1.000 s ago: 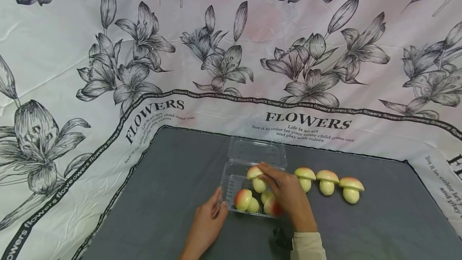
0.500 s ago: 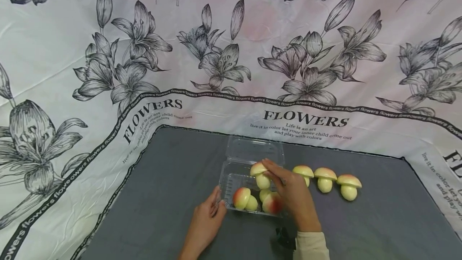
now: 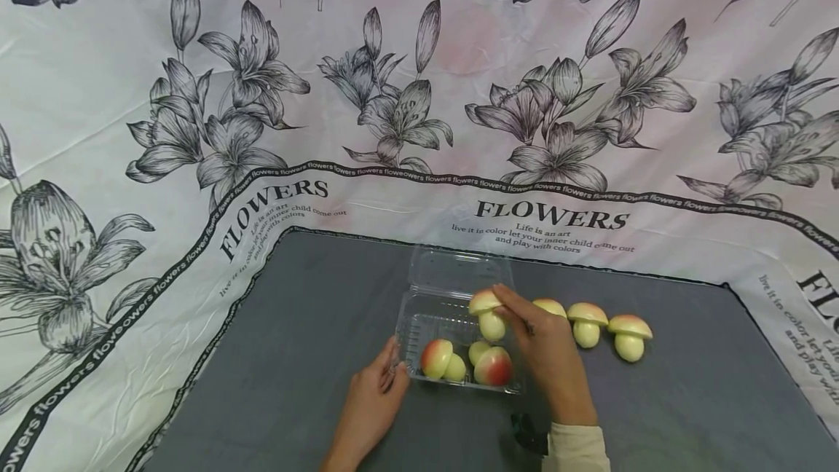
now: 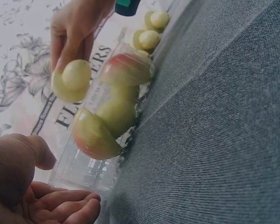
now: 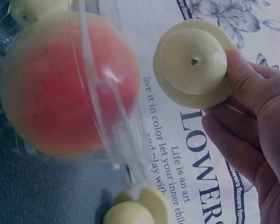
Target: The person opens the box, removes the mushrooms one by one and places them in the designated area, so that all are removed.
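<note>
A toy mushroom (image 3: 488, 315) with a yellow stem and a reddish-yellow cap hangs upright above a clear plastic clamshell box (image 3: 419, 323). My right hand (image 3: 549, 348) pinches it by the cap edge, also seen in the right wrist view, where the stem's round end (image 5: 193, 61) faces the camera. Two more mushrooms lie on their sides inside the box, one at the left (image 3: 442, 360) and a redder one at the right (image 3: 491, 366). At the box's left front corner, my left hand (image 3: 372, 398) holds the wall between thumb and fingers.
Three mushrooms stand in a row right of the box: one partly behind my right hand (image 3: 549, 307), a middle one (image 3: 587, 324) and an end one (image 3: 631, 338). The raised lid (image 3: 452, 272) leans toward the flower-printed cloth (image 3: 393, 210). Grey fabric (image 3: 282, 355) covers the table.
My right hand has moved to the right with the mushroom, from over the box's middle toward its right side. My left hand keeps its hold on the box. The head view has shifted slightly.
</note>
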Motion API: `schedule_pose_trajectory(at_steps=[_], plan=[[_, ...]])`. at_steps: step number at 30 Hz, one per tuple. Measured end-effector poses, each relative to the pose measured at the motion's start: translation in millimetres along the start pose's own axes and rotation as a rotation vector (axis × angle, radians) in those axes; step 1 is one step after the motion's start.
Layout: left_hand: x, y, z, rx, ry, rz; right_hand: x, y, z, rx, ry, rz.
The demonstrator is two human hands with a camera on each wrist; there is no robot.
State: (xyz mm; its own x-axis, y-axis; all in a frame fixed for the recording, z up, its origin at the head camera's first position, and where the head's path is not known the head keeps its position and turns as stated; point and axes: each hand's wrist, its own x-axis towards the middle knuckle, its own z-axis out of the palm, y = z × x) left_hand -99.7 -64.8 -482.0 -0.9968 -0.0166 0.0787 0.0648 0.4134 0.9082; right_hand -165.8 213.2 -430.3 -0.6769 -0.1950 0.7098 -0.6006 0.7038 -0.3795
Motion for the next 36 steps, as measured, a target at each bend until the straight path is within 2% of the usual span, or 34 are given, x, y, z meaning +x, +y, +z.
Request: schedule_pose_trajectory(at_steps=[9,16,36], plan=[[-1.0,0.5,-1.0,0.002,0.006,0.015,-3.9,5.0,-12.2,-0.014,0.058,0.012],[-3.2,2.0,-2.1,0.008,0.017,0.032,-8.6,10.9,-23.5,-0.08,0.098,0.033],[-2.2,2.3,-1.8,0.003,0.008,0.018,-25.3,28.3,-48.0,-0.12,0.128,0.16]])
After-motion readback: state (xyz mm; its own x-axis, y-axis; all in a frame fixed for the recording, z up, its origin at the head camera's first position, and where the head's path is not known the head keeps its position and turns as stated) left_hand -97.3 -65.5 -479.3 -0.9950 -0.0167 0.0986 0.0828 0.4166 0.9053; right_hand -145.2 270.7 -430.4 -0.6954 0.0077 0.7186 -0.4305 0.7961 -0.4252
